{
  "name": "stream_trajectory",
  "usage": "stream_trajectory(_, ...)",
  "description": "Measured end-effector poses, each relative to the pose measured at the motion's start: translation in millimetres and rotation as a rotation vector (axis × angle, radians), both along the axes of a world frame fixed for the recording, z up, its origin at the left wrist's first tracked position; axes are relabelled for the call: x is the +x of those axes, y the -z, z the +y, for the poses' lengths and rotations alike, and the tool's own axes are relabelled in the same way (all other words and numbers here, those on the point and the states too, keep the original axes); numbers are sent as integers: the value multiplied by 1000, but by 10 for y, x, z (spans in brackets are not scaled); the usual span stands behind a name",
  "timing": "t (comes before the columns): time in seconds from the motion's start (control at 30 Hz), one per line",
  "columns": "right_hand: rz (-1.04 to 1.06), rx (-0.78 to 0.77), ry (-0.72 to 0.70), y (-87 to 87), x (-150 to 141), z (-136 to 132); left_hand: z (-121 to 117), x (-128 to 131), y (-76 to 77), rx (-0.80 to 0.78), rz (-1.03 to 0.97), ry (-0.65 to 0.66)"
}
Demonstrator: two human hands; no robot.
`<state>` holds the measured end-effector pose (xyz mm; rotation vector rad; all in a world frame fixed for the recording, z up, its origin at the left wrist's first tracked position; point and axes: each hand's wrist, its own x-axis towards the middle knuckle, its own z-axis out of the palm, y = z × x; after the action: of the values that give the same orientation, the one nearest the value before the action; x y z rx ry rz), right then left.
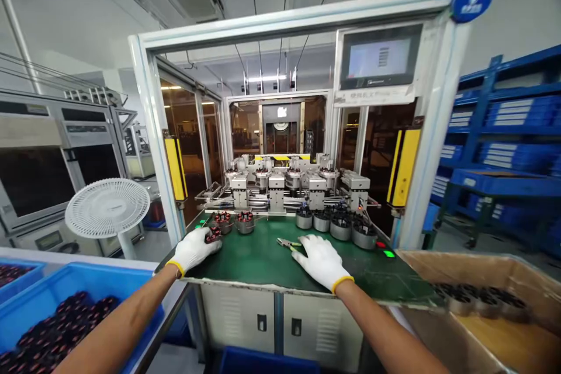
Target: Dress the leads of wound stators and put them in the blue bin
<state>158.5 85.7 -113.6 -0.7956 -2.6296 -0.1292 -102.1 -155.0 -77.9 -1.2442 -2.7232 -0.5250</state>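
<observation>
My left hand (195,250), in a white glove with a yellow cuff, curls over a copper-wound stator with dark red windings (213,235) at the near left of the green work mat (258,269). Two similar stators (234,222) stand just behind it. My right hand (321,262), gloved the same way, lies palm down on the mat. Its fingers are next to a pair of green-handled pliers (287,243). Several metal-cased stators (337,227) stand in a row to the right of the pliers.
Behind the mat stands a machine with metal fixtures (280,184), framed by yellow light curtains (404,166) and a touchscreen (379,57). A blue crate of stators (56,321) is on my left, a cardboard box of stators (482,301) on my right.
</observation>
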Motion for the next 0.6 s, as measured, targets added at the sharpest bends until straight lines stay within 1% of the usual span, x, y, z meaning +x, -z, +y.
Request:
stream_trajectory(0.1, -33, -16, -4, 9, -45, 2, 14, 258, 63, 39, -35, 63)
stream_trajectory(0.23, -49, -9, -27, 28, -55, 16, 182, 564, 124, 126, -142, 268)
stream_trajectory(0.3, -67, -4, -49, 0, -26, 27, 291, 631, 167, 213, -220, 347)
stream_trajectory(0.37, -70, -4, -82, -80, 1, 16, 372, 638, 228, 308, -305, 414)
stream_trajectory(0.4, -34, -23, -85, -137, 1, -7, 398, 626, 260, 347, -343, 448)
stream_trajectory(0.43, 25, -76, -77, -200, -16, -47, 414, 608, 291, 378, -374, 480)
stream_trajectory(0.47, 103, -172, -65, -263, -53, -103, 423, 589, 318, 400, -394, 511)
stream_trajectory(0.53, 239, -482, -83, -367, -190, -255, 424, 556, 351, 422, -406, 551)
stream_trajectory(0.57, 255, -650, -123, -400, -284, -341, 421, 547, 357, 429, -404, 558)
stream_trajectory(0.6, 219, -778, -176, -419, -386, -421, 417, 543, 357, 428, -401, 561)
